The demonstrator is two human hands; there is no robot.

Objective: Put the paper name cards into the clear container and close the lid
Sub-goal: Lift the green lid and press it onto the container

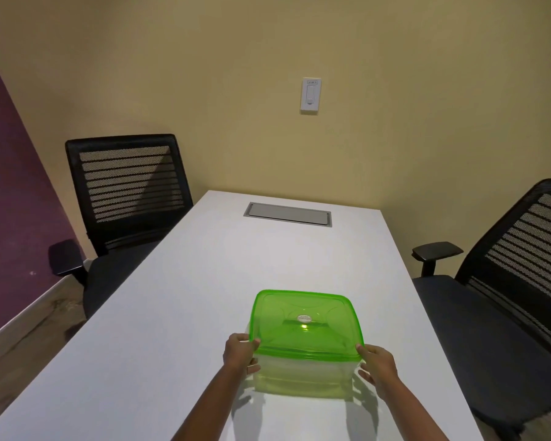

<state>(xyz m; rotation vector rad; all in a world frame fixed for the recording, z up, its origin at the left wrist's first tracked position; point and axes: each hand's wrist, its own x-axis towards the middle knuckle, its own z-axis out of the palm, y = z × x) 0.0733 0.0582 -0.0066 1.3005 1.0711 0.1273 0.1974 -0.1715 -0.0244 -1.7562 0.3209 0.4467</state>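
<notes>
Green translucent lid (pixel 304 323), square with rounded corners, sits on the clear plastic container (pixel 303 374) on the smooth white bench (pixel 159 329); left hand (pixel 239 351) and right hand (pixel 377 364) clasp its near corners.

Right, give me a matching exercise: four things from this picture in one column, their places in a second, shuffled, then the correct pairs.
Things:
1. green lid
2. left hand
3. wall switch
4. grey hatch

Places:
A. set into the table's far end
B. on the clear container
C. on the yellow wall
D. at the lid's near left corner

Pairs: 1-B, 2-D, 3-C, 4-A
</notes>
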